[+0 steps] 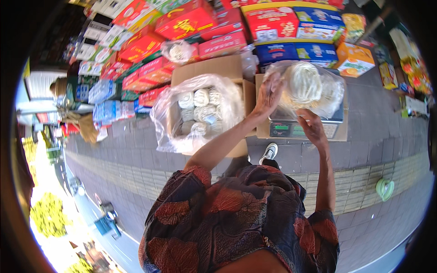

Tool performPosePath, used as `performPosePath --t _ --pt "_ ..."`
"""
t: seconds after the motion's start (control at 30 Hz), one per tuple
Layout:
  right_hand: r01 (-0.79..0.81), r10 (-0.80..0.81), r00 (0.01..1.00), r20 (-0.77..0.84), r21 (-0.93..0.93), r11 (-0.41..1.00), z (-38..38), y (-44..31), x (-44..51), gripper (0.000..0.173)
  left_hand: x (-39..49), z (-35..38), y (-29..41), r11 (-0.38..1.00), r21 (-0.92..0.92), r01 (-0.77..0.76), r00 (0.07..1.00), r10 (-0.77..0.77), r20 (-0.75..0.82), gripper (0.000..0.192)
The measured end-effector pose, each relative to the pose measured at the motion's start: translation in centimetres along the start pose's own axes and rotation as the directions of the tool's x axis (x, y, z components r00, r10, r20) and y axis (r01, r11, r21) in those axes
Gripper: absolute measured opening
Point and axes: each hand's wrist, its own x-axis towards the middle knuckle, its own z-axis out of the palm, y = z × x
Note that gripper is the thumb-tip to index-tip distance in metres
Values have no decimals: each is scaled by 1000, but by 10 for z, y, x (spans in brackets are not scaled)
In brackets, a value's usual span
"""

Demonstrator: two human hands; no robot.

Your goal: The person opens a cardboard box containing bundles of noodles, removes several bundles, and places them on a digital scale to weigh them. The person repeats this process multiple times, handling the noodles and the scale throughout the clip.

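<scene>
A digital scale (300, 129) with green displays stands on cardboard in front of me. Over its platform lies a clear plastic bag (333, 90), with a round bundle of pale dried noodles (305, 82) at its top. My left hand (271, 90) is at the bag's left edge, blurred, its fingers against the plastic. At the bag's near side is my right hand (311, 125), fingers curled on the plastic. To the left, an open cardboard box (205, 68) lined with a clear plastic bag (160, 126) holds several similar pale bundles (201, 97).
Stacked red gift boxes (186, 22) and blue cartons (315, 53) line the far side, with an orange carton (355, 59) at their right end. Wrapped water bottles (112, 112) stand at left. A green tub (385, 189) sits on the pavement at right.
</scene>
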Motion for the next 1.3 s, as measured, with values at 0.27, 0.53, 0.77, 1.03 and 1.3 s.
performPosePath --t 0.27,0.53,0.77,1.03,1.3 --pt "-80 79 996 -50 -15 997 -6 -27 -11 20 -65 -134 -51 906 -368 211 913 -317 -258 22" --pt "-188 172 975 -137 -113 976 17 -53 -35 14 -100 -350 -227 525 -752 399 356 -844 -400 38" --pt "-427 394 896 -203 -160 890 29 -58 -67 15 -80 -458 -334 670 -642 372 217 -736 -642 58" --pt "-591 562 804 -194 -151 793 27 -43 -101 15 -40 -463 -364 829 -114 548 253 -293 -922 90" --pt "-597 587 801 -119 -92 797 47 -31 -120 15 -34 -495 -363 831 -107 546 340 -337 -878 94"
